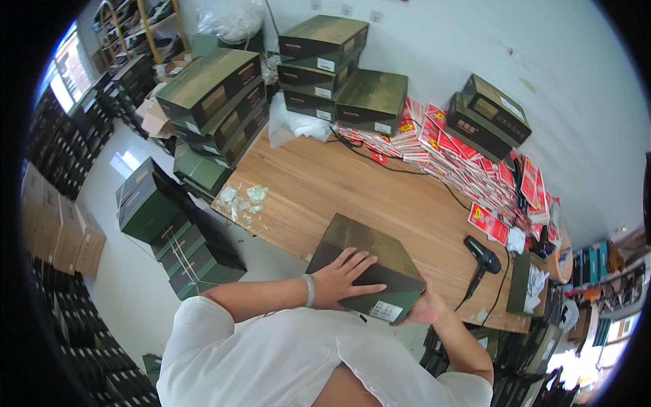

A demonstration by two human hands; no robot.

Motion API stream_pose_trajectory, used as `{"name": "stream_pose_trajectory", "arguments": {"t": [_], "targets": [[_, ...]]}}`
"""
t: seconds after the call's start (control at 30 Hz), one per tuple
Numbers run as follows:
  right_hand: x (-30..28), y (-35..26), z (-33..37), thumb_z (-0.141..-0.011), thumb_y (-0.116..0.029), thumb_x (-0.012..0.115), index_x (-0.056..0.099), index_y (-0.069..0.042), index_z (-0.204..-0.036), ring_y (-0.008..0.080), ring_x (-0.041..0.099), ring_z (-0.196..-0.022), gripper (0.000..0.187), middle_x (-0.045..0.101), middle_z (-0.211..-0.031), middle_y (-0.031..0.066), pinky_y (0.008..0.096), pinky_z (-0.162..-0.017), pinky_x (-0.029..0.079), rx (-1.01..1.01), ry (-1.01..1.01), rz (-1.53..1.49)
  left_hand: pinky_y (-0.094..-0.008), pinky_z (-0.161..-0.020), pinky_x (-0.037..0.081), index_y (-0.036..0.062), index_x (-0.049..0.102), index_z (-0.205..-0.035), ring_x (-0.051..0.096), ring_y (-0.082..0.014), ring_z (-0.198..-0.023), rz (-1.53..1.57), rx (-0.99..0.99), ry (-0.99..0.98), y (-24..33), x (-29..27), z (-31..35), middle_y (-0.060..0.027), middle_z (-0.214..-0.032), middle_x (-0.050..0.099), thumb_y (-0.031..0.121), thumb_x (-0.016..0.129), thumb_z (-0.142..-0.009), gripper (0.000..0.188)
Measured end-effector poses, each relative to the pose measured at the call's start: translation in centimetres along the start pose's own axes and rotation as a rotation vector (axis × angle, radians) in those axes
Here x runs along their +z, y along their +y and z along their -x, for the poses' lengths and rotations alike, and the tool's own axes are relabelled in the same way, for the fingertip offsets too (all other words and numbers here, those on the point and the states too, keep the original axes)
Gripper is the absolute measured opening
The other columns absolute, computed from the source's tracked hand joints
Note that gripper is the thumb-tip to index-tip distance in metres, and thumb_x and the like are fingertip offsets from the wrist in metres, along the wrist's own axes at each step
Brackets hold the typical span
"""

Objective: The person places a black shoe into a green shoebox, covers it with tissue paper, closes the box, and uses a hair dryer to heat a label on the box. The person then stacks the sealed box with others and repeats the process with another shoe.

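Note:
A dark green shoe box (369,247) with a brownish lid rests at the near edge of the wooden table (325,173), close against my body. It has a white label on the end toward me. My left hand (344,279) lies across its top with fingers spread, a pale band around the wrist. On the right, my right hand (427,305) grips the box by its near right corner, fingers partly hidden. A black hair dryer (481,255) lies on the table to the right of the box.
Shoe boxes are stacked at the table's back left (213,102), along the wall (322,61) and at back right (488,115). Many red-and-white cards (434,146) line the back edge beside black cables. Torn paper scraps (244,198) lie at left. Strapped boxes (176,227) stand on the floor.

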State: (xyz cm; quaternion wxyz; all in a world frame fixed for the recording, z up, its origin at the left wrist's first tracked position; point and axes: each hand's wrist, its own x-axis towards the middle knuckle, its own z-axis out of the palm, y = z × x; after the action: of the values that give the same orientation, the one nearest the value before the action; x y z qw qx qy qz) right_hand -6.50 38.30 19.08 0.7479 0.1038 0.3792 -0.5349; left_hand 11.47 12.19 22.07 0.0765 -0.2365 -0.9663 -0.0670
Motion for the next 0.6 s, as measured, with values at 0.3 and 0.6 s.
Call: {"name": "stream_pose_trajectory", "arguments": {"t": [0.3,0.6], "targets": [[1.0,0.9,0.1,-0.084,-0.067,0.049,0.037,-0.014,-0.147,0.0389,0.029,-0.139,0.083,0.033,-0.153,0.0125,0.0687,-0.106,0.016,-0.070,0.068,-0.135,-0.0413,-0.108,0.037,0.0111,0.045,-0.141,0.049,-0.0291,-0.127,1.883,-1.555,0.540,-5.2,6.0,7.7,-0.0136,-0.140,0.050,0.059,0.052,-0.091,0.070],[-1.2,2.1,-1.2,-0.088,-0.058,0.053,0.039,-0.008,-0.143,0.0343,0.039,-0.134,0.076,0.043,-0.146,0.0124,0.0585,-0.109,0.027,-0.100,0.029,-0.214,-0.0623,-0.110,0.021,0.0157,0.036,-0.149,0.026,-0.0341,-0.143,2.116,-1.423,-0.472,-6.0,1.3,4.5,-0.0128,-0.154,0.034,0.097,0.029,-0.064,0.118]]}}
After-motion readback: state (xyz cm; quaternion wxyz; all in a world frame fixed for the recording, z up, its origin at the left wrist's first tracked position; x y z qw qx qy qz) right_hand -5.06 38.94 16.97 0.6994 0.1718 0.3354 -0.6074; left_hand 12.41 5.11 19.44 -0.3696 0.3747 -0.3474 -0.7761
